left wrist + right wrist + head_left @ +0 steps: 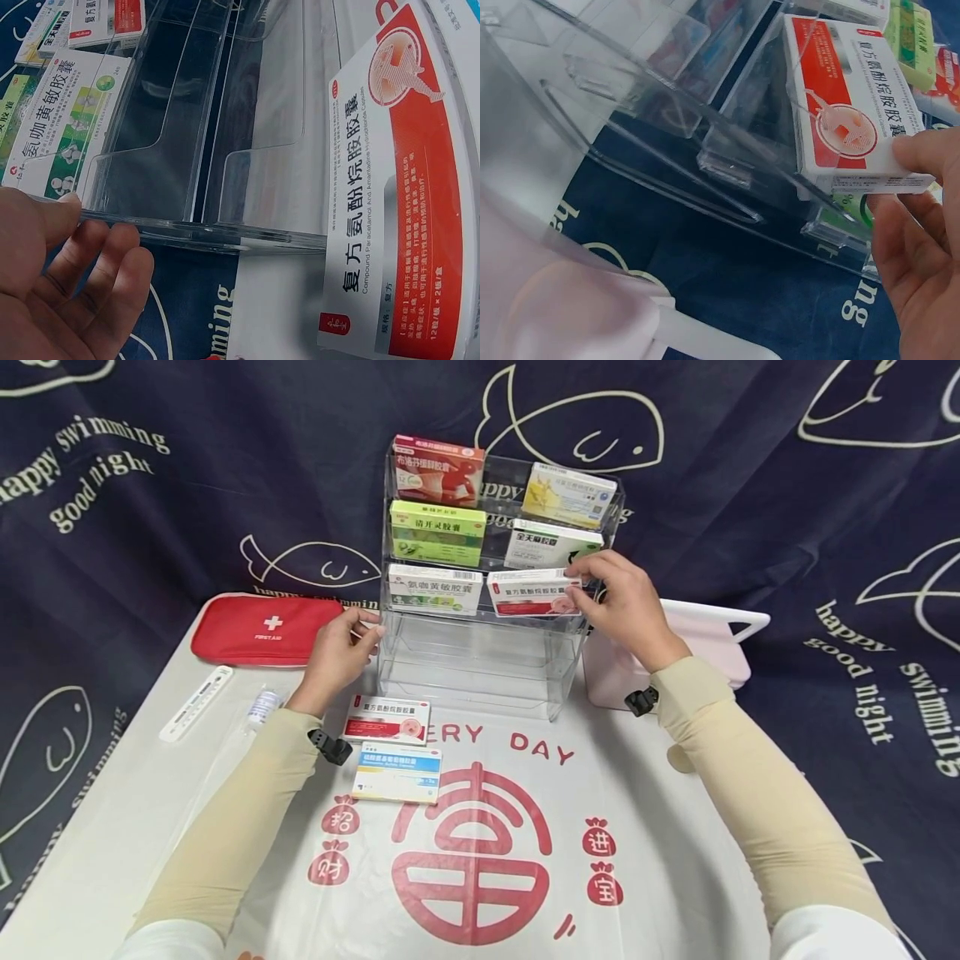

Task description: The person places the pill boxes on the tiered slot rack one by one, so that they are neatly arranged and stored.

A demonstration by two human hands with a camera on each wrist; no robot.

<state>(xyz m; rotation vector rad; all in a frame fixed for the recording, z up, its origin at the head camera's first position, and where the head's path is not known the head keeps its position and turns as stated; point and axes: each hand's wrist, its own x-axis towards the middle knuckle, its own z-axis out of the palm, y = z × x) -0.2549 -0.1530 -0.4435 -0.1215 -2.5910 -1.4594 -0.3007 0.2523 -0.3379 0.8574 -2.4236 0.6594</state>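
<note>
A clear tiered display rack (480, 652) stands at the back of the table, medicine boxes in its upper tiers. My right hand (626, 606) pinches a red-and-white medicine box (534, 595) by its right end, at the third tier. In the right wrist view, the thumb lies on the front of this box (855, 105) and the fingers are behind it. My left hand (341, 652) grips the rack's left side edge, thumb and fingertips at the rim in the left wrist view. Beside the held box sits a white-and-green box (435, 589).
Another red-and-white box (387, 720) and a blue-and-white box (397, 774) lie before the rack. To the left are a red first-aid pouch (262, 631), a thermometer in its white case (197, 703) and a small vial (262, 708). A pale pink handled object (705, 647) stands right.
</note>
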